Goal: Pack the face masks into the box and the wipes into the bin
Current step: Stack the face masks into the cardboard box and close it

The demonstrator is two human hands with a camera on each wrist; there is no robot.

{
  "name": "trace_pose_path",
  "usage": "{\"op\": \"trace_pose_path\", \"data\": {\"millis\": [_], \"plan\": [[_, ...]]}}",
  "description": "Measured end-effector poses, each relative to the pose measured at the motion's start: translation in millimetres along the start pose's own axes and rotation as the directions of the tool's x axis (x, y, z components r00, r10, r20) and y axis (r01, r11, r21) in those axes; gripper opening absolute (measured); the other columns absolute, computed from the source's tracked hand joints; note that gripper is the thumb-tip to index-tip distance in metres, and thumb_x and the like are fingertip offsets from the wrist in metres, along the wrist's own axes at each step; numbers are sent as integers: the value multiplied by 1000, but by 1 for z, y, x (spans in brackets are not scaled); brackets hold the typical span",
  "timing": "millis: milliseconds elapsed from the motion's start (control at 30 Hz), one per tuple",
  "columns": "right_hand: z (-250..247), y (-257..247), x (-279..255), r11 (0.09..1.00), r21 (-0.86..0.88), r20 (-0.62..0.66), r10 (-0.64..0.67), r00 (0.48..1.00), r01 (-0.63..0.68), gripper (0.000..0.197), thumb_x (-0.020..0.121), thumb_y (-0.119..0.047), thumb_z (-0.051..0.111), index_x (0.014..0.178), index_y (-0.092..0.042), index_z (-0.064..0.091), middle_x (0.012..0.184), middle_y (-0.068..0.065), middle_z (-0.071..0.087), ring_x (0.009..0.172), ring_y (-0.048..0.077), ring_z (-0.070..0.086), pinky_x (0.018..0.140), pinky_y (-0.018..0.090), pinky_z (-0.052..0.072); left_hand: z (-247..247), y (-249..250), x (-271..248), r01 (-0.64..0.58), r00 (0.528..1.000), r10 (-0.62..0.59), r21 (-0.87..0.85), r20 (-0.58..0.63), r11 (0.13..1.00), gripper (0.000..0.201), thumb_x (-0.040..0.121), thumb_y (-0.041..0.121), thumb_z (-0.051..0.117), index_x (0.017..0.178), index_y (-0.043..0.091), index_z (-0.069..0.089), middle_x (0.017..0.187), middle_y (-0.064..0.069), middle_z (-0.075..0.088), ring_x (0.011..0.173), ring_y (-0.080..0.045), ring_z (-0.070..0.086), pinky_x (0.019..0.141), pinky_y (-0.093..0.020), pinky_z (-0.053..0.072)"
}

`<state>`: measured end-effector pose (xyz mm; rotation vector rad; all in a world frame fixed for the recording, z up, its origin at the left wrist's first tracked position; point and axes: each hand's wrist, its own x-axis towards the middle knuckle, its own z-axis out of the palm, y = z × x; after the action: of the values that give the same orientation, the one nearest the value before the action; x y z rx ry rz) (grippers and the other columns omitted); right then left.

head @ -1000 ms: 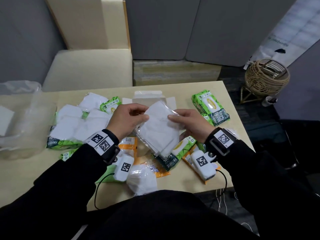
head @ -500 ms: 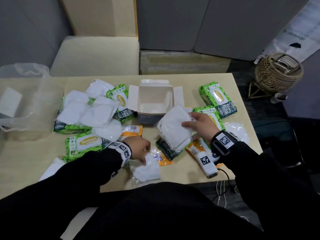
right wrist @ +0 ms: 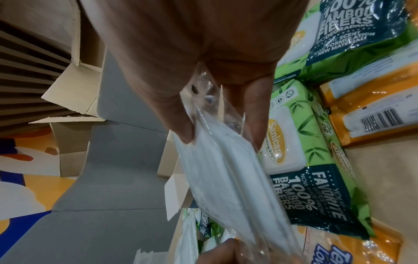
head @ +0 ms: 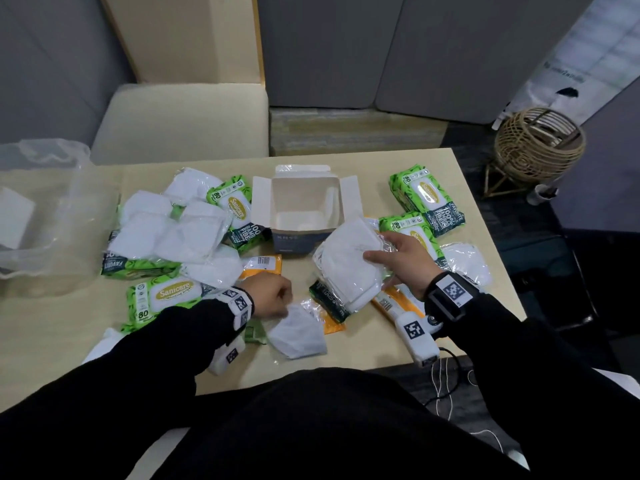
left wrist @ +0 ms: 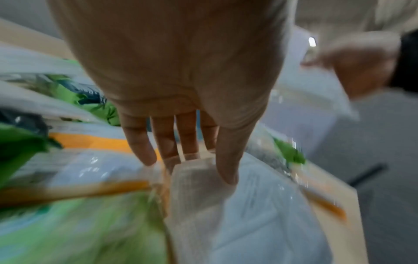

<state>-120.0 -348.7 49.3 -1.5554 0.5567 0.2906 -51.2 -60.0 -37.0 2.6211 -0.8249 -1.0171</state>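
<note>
Wooden table (head: 398, 341), strewn with wrapped face masks and wipes packs; cream chair behind.
Right hand (head: 403, 259) pinches a stack of wrapped face masks (head: 349, 265) just beside the open box (head: 304, 211). Left hand (head: 273, 299), fingers curled down onto a single wrapped mask (head: 298, 332) at the near edge; grasp uncertain. Green Sanicare wipes (head: 426, 199) right of box. Clear bin (head: 52, 230) far left.

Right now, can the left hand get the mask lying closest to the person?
Probably yes. The left hand is already at the wrapped mask, fingers reaching its top edge, with nothing lying over it.
</note>
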Motion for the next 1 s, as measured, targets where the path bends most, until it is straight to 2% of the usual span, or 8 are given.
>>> {"op": "trace_pose_path", "data": {"millis": [133, 267, 367, 500, 633, 867, 933, 1000], "plan": [[2, -7, 0, 999, 25, -12, -39, 999, 39, 33, 85, -2, 80, 116, -7, 71, 115, 20, 75, 80, 29, 75, 45, 32, 57, -57, -6, -29, -157, 986, 127, -359, -106, 920, 27, 77, 13, 85, 79, 31, 64, 87, 3, 71, 83, -19, 67, 77, -33, 52], [16, -24, -4, 997, 53, 53, -52, 997, 49, 33, 84, 1, 80, 115, -7, 75, 112, 17, 77, 78, 23, 76, 47, 29, 58, -131, -2, -75, -300, 953, 240, -482, -185, 823, 24, 84, 7, 82, 97, 24, 74, 102, 9, 75, 99, -9, 70, 86, -18, 51], [40, -35, -4, 998, -8, 193, -60, 979, 63, 30, 84, -2, 80, 113, -11, 76, 109, 11, 79, 83, 22, 75, 53, 30, 60, -161, -1, -83, -383, 920, 258, -528, -297, 758, 23, 83, 4, 83, 101, 16, 77, 104, 3, 77, 103, -16, 71, 92, -23, 53], [79, -50, -8, 994, 13, 329, -103, 939, 104, 22, 86, -1, 77, 105, -11, 77, 90, 3, 77, 73, 16, 73, 50, 25, 55, -156, -4, -66, -366, 900, 153, -516, -409, 774, 36, 74, 10, 91, 104, 27, 77, 101, 7, 76, 96, -15, 69, 89, -27, 53], [105, -52, -4, 987, 146, 347, -109, 932, 61, 26, 71, -17, 85, 96, -13, 81, 93, 10, 76, 73, 21, 74, 53, 30, 59, -139, -25, -58, -321, 877, -65, -682, -476, 657, 58, 63, 14, 99, 110, 28, 67, 103, 4, 65, 82, -11, 56, 79, -22, 50], [126, -43, 9, 990, 137, 310, -87, 947, 46, 34, 76, -1, 83, 107, -15, 80, 103, 14, 76, 93, 38, 67, 75, 42, 55, -116, -39, -56, -276, 850, -177, -704, -497, 654, 73, 63, 39, 98, 124, 37, 57, 118, 8, 61, 97, -8, 58, 85, -22, 51], [125, -42, 13, 983, 173, 296, -111, 949, 61, 38, 80, 8, 77, 105, -20, 82, 108, 13, 77, 97, 37, 68, 75, 41, 58, -112, -40, -56, -210, 909, -195, -810, -368, 547, 67, 68, 47, 93, 123, 33, 59, 120, 11, 67, 108, -10, 64, 90, -27, 54], [124, -40, 17, 980, 161, 284, -161, 945, 118, 47, 82, 17, 70, 108, -20, 80, 111, 11, 78, 97, 33, 71, 79, 42, 61, -107, -41, -57, -149, 972, -97, -882, -214, 446, 52, 71, 33, 91, 115, 23, 66, 106, 8, 78, 100, -14, 73, 80, -26, 58]]}}
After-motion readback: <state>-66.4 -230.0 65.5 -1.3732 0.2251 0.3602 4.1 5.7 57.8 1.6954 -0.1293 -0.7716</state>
